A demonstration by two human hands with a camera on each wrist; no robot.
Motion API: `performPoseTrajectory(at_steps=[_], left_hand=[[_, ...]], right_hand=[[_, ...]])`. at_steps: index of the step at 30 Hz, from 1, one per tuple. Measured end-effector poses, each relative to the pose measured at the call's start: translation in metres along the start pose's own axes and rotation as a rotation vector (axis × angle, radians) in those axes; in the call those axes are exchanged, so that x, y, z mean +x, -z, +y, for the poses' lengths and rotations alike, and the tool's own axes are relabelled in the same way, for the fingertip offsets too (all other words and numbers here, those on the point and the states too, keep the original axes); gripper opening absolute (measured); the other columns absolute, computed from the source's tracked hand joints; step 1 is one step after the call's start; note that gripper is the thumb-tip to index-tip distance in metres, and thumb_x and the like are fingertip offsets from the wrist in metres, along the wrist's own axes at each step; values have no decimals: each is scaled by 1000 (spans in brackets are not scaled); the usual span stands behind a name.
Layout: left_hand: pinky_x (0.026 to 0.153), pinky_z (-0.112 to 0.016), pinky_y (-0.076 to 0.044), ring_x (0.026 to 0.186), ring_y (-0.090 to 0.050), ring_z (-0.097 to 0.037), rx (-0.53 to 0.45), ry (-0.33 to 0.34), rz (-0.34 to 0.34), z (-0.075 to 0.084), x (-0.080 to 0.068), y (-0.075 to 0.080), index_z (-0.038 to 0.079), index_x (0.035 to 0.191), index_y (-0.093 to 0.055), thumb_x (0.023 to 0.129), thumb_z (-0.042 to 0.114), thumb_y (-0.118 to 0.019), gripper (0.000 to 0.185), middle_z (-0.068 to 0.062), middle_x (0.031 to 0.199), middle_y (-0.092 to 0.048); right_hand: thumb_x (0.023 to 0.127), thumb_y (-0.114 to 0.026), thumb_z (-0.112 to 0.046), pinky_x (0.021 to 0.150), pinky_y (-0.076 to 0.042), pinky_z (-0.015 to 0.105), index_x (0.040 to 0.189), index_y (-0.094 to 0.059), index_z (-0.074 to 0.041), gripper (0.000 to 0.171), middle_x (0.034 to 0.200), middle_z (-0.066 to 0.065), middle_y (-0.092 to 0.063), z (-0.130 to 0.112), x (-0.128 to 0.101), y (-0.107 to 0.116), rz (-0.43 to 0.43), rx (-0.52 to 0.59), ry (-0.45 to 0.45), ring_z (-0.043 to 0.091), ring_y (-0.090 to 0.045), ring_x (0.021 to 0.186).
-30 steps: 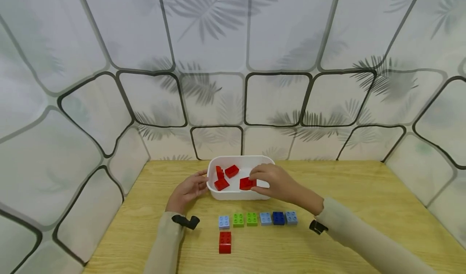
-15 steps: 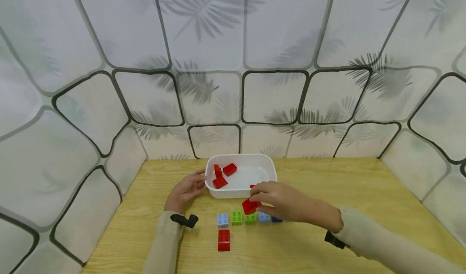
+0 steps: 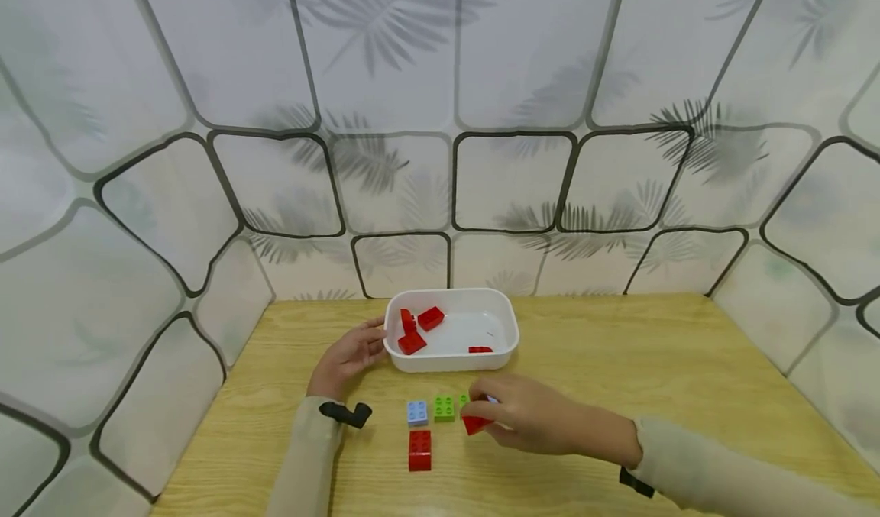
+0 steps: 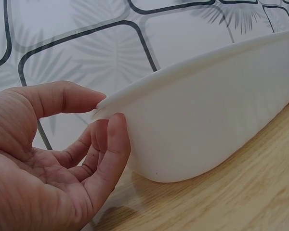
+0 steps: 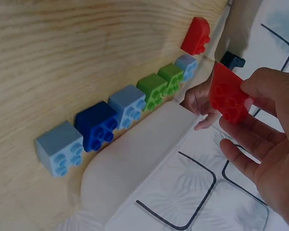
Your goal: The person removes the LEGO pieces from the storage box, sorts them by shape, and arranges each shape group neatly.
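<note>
My right hand [image 3: 532, 414] pinches a red sloped toy brick [image 5: 229, 94] between thumb and fingertips, studs showing in the right wrist view. It hovers over the row of bricks and hides part of it in the head view. A white plastic box [image 4: 197, 110] stands at the back of the table, and my left hand [image 3: 347, 357] holds its left rim, thumb at the edge and curled fingers against the outer wall. Several red bricks [image 3: 431, 318] lie inside. Nearer me, a red brick with a rounded end [image 3: 420, 451] sits below the row's left end.
The row has a light blue brick [image 5: 187, 66], two green bricks [image 5: 153, 89], another light blue brick [image 5: 127, 103], a dark blue brick [image 5: 97, 124] and a light blue end brick [image 5: 60, 144]. Behind the wooden table [image 3: 619, 349] hangs a patterned sheet [image 3: 516, 181].
My right hand has lifted the red sloped brick out of the box and carried it nearer me, over the row. The left hand stays at the box rim.
</note>
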State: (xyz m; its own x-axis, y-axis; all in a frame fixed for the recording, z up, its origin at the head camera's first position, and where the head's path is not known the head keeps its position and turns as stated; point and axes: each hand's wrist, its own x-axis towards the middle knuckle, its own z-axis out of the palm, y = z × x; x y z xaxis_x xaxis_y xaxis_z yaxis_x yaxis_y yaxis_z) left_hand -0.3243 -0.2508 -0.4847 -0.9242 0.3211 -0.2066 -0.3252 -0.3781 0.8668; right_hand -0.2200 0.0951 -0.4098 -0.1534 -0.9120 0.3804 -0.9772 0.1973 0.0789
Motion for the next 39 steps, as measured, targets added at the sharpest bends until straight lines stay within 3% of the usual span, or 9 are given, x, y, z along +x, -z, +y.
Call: performPoseTrajectory(at_steps=[6,12,19,24,33,39], left_hand=[[76,-21,-56,86,-63,-9,5,4,20,-2,1,0,4,149,-33,107,3,-47,44,0,107,-66],[74,-22,-55,84,-63,-9,17,-1,38,-3,3,2,5,148,-35,106,3,-48,44,0,105,-66],[75,-22,-55,85,-63,-10,-3,12,-17,4,-1,-1,3,149,-32,106,2,-48,46,1,103,-66],[77,-23,-56,87,-63,-11,10,18,-49,8,-7,-5,2,147,-32,106,2,-48,45,1,103,-66],[75,-21,-57,89,-63,-11,1,29,-31,8,-6,-5,2,148,-33,105,3,-50,46,-1,106,-66],[75,-21,-56,89,-64,-11,-3,23,-47,8,-6,-5,0,150,-30,105,3,-50,50,0,107,-67]], right_hand=[[86,-80,-12,82,-53,16,118,-68,-14,34,105,-1,-64,-8,-2,-9,-31,30,-20,8,-61,88],[94,-74,-20,85,-54,17,116,-70,-12,23,109,-1,-68,-18,1,-15,-161,111,-90,7,-65,97],[98,-69,-28,76,-47,11,107,-73,-14,16,99,-7,-68,-24,8,-27,-284,151,-171,-2,-57,85],[99,-68,-28,79,-51,15,105,-73,-14,16,98,-7,-69,-26,9,-38,-245,122,-188,0,-60,88],[97,-71,-22,80,-54,19,105,-73,-13,13,97,-4,-67,-28,9,-62,-46,84,-202,5,-63,87],[97,-70,-22,84,-56,22,100,-73,-15,9,102,-3,-67,-29,11,-72,19,59,-230,7,-65,92]])
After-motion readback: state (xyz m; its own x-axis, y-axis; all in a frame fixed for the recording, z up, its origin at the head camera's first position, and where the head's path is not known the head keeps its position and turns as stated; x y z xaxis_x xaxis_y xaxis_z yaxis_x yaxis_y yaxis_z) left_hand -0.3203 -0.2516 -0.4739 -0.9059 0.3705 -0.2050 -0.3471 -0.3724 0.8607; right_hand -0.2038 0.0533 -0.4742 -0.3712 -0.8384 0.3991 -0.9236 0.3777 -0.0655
